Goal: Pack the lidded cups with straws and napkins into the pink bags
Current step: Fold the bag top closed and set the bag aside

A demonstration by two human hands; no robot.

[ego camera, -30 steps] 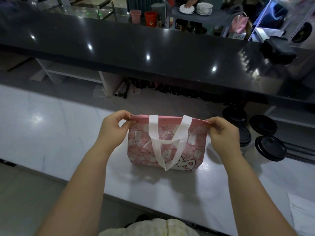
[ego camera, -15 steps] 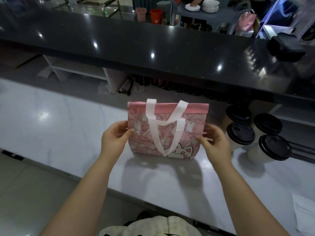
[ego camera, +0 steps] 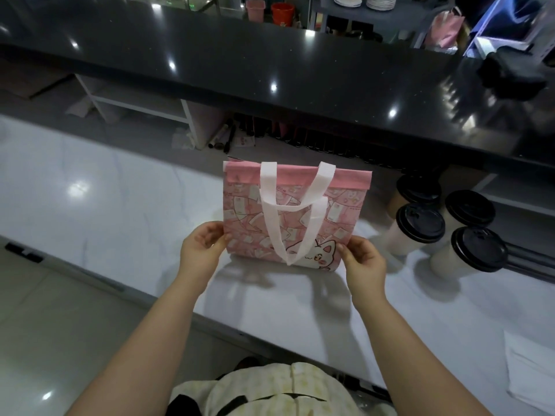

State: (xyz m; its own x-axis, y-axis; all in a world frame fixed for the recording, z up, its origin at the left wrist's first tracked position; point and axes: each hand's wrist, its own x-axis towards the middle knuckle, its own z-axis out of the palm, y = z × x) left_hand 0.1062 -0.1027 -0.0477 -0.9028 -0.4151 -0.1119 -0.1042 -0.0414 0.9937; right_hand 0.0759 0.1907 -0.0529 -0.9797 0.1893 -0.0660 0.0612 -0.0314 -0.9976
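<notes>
A pink bag (ego camera: 246, 211) with a cat print and white handles stands upright on the white counter (ego camera: 120, 199), its top edge closed flat. My left hand (ego camera: 202, 249) pinches the bag's lower left side edge. My right hand (ego camera: 365, 264) pinches its lower right corner. Several white cups with black lids (ego camera: 420, 223) stand close together just right of the bag. Dark straws (ego camera: 530, 261) lie behind the cups at the right edge. White napkins (ego camera: 531, 370) lie at the counter's near right corner.
A raised black bar top (ego camera: 270, 70) runs across behind the white counter, with a dark bundle (ego camera: 510, 73) on its right end. Shelving and small items sit under it. The floor lies left of the counter's near edge.
My hands have slid from the bag's top corners down to its lower sides. The bag now stands taller and a little farther from me.
</notes>
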